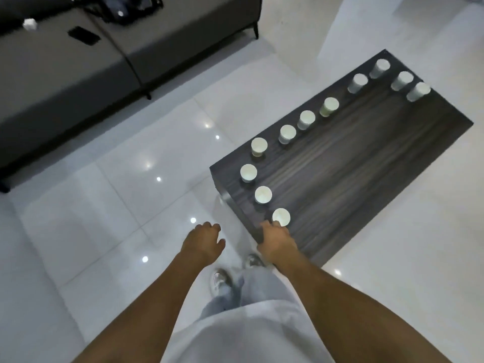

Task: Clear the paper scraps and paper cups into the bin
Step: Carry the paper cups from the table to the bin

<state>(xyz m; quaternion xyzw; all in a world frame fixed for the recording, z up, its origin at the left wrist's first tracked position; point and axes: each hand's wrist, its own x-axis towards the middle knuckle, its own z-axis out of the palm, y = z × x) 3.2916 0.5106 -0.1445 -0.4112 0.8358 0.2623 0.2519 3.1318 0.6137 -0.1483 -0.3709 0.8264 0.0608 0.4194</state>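
Observation:
Several white paper cups stand along the near and left edges of a dark wooden table (353,158). The nearest cup (281,216) sits at the table's near corner. My right hand (276,239) reaches it, fingers touching its near side; whether they grip it I cannot tell. Two more cups (263,194) (248,172) follow behind it. My left hand (205,239) hovers over the floor left of the table, fingers loosely curled and holding nothing. No bin and no paper scraps show on the table.
A grey sofa (78,74) fills the upper left, with a black phone (83,35), a white crumpled object (29,23) and a dark bag (123,9) on it. Glossy white floor tiles (117,192) surround the table. My shoes (222,280) stand by the table's corner.

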